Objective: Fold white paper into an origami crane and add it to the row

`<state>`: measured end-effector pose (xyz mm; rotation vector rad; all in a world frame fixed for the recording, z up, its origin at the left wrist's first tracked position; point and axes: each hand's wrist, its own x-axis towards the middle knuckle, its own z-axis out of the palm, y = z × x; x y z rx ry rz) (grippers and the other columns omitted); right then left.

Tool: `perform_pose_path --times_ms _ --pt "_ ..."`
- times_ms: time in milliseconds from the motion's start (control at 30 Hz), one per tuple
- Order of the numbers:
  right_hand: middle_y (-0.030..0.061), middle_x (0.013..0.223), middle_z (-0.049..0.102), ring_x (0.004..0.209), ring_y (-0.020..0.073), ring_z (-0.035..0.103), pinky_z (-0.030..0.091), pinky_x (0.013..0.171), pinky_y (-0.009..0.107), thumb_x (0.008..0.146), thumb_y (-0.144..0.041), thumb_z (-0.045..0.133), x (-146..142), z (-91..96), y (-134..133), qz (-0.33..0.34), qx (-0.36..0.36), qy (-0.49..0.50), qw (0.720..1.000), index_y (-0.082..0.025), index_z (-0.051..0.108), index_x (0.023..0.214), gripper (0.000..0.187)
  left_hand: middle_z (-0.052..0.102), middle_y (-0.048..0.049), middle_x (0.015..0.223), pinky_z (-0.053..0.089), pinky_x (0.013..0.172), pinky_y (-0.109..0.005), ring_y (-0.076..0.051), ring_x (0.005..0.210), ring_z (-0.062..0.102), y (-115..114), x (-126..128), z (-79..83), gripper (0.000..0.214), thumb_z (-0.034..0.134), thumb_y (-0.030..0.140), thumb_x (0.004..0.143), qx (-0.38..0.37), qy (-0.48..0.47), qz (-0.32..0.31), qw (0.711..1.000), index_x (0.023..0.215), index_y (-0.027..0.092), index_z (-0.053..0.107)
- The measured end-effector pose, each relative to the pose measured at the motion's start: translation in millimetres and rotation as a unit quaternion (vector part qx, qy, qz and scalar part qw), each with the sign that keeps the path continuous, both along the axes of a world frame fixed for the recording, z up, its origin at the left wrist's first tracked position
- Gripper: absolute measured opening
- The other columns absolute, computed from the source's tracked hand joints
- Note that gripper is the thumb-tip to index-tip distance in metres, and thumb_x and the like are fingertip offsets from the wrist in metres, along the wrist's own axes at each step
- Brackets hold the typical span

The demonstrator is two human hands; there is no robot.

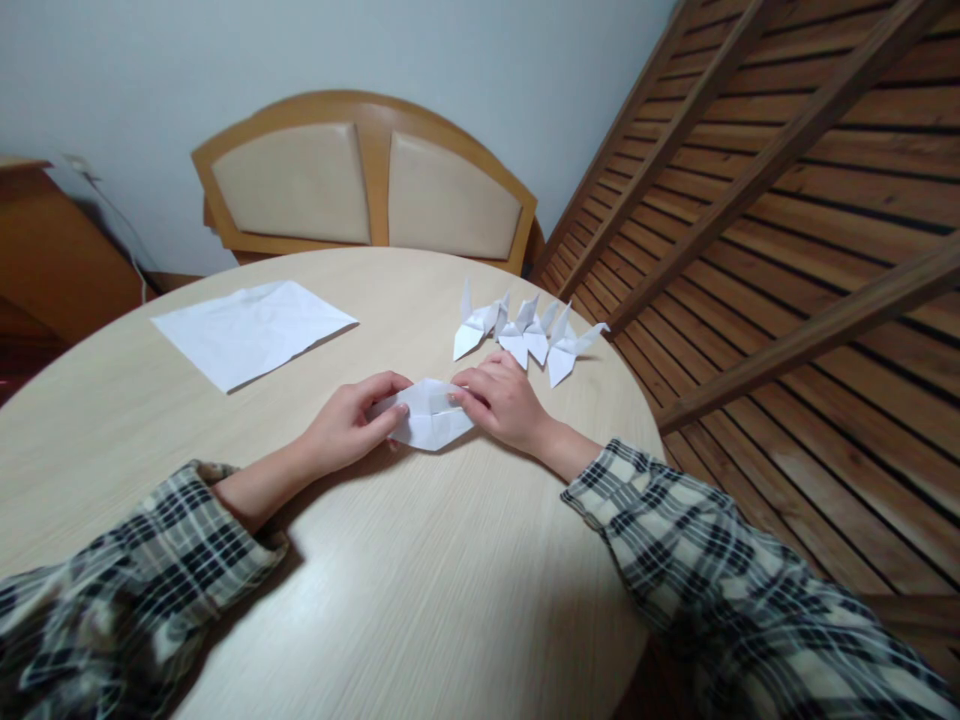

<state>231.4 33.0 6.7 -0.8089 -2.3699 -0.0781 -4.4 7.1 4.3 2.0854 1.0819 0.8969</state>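
Observation:
A partly folded piece of white paper (429,415) lies on the round light-wood table (420,590). My left hand (351,425) pinches its left side, fingers curled over the edge. My right hand (502,398) presses its right side with bent fingers. Both hands grip the same folded paper, low on the tabletop. Just beyond my right hand stand three finished white paper cranes (525,330) in a row.
A flat white sheet of paper (251,330) lies at the far left of the table. A wooden chair with beige pads (367,185) stands behind the table. Slatted wooden panels (787,200) lean at the right. A wooden cabinet (45,240) is at the left.

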Motion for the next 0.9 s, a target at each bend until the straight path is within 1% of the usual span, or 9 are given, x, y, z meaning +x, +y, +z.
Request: perform_pose_path --times_ms 100,233,333,467,633,800,900 --pt "0.0045 0.080 0.068 0.074 0.0161 0.057 0.033 0.082 0.033 0.099 -0.036 0.040 -0.3 -1.0 0.5 0.007 -0.013 0.017 1.000 -0.016 0.062 0.091 0.031 0.060 0.0015 0.069 0.041 0.047 -0.021 -0.011 0.054 0.054 -0.4 1.9 0.4 0.025 0.049 0.037 0.089 -0.019 0.002 0.017 1.000 0.098 0.017 0.061" --pt "0.0032 0.075 0.067 0.072 0.0157 0.055 0.031 0.081 0.032 0.099 -0.036 0.040 -0.7 -0.2 0.9 -0.023 -0.052 -0.002 0.998 -0.017 0.062 0.085 0.032 0.055 0.0032 0.058 0.034 0.046 -0.021 -0.010 0.050 0.047 -0.4 3.0 3.5 0.029 0.047 0.039 0.092 0.020 0.062 0.052 0.997 0.085 0.017 0.064" --pt "0.0026 0.072 0.065 0.071 0.0155 0.053 0.029 0.079 0.032 0.099 -0.036 0.039 -1.4 1.9 0.8 -0.049 -0.078 -0.020 0.996 -0.017 0.060 0.080 0.034 0.054 0.0031 0.056 0.032 0.046 -0.021 -0.010 0.050 0.046 0.9 2.7 4.1 0.033 0.046 0.041 0.093 0.042 0.085 0.067 0.993 0.076 0.017 0.063" --pt "0.0018 0.069 0.062 0.068 0.0149 0.050 0.028 0.077 0.032 0.100 -0.036 0.038 -2.6 3.5 0.9 -0.066 -0.086 -0.042 0.993 -0.017 0.058 0.073 0.039 0.052 0.0037 0.053 0.030 0.046 -0.022 -0.010 0.049 0.044 1.9 3.2 4.2 0.037 0.045 0.043 0.092 0.039 0.109 0.078 0.990 0.070 0.017 0.060" --pt "0.0008 0.067 0.061 0.066 0.0138 0.050 0.027 0.075 0.031 0.098 -0.033 0.042 -3.8 0.7 2.5 -0.089 -0.093 -0.069 0.989 -0.016 0.060 0.071 0.036 0.051 0.0031 0.052 0.027 0.048 -0.023 -0.011 0.049 0.044 2.4 4.5 4.8 0.041 0.045 0.047 0.091 0.037 0.148 0.097 0.984 0.065 0.017 0.058" --pt "0.0006 0.065 0.062 0.064 0.0137 0.052 0.027 0.072 0.030 0.095 -0.033 0.047 -4.1 -1.4 4.3 -0.121 -0.113 -0.103 0.981 -0.016 0.064 0.070 0.035 0.054 0.0012 0.052 0.023 0.047 -0.025 -0.012 0.047 0.046 4.4 2.8 4.7 0.042 0.046 0.048 0.090 0.052 0.213 0.122 0.968 0.062 0.019 0.060" --pt "0.0019 0.066 0.065 0.065 0.0145 0.055 0.026 0.071 0.031 0.095 -0.034 0.049 -3.8 -2.4 4.4 -0.142 -0.117 -0.122 0.975 -0.015 0.066 0.070 0.035 0.054 0.0009 0.048 0.021 0.046 -0.026 -0.013 0.044 0.045 4.8 2.0 5.3 0.041 0.048 0.049 0.088 0.079 0.258 0.138 0.953 0.061 0.020 0.062"
